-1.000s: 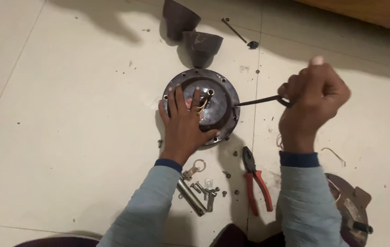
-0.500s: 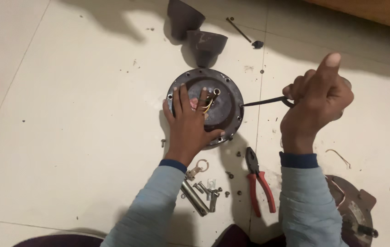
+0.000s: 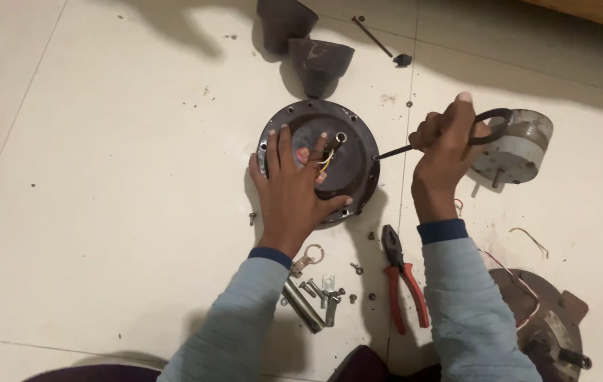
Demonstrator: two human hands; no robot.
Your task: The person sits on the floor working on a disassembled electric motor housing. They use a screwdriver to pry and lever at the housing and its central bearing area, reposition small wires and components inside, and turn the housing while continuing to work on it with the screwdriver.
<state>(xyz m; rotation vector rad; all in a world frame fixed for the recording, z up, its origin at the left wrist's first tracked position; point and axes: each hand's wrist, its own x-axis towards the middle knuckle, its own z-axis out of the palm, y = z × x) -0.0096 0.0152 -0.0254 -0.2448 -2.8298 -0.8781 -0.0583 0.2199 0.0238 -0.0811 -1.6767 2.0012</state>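
My left hand [image 3: 293, 185] lies flat, fingers spread, on a round dark metal motor housing [image 3: 355, 143] on the tiled floor. A short shaft with coloured wires [image 3: 329, 150] sticks up from the housing's middle, beside my fingers. My right hand [image 3: 441, 151] is closed around the black handle of a thin tool [image 3: 393, 151]. The tool's tip touches the housing's right rim. Both my sleeves are light blue with dark cuffs.
Red-handled pliers [image 3: 404, 281] lie between my forearms. Loose bolts and a metal tube [image 3: 313, 297] sit near my left cuff. Two dark cone-shaped covers [image 3: 307, 44] stand behind the housing. A cylindrical motor core [image 3: 520, 147] is at right, another motor part [image 3: 545, 322] at bottom right.
The view has shifted, bringing the cylindrical motor core into sight at right. My right hand has turned on the tool handle, thumb still raised. My left hand stays pressed on the housing.
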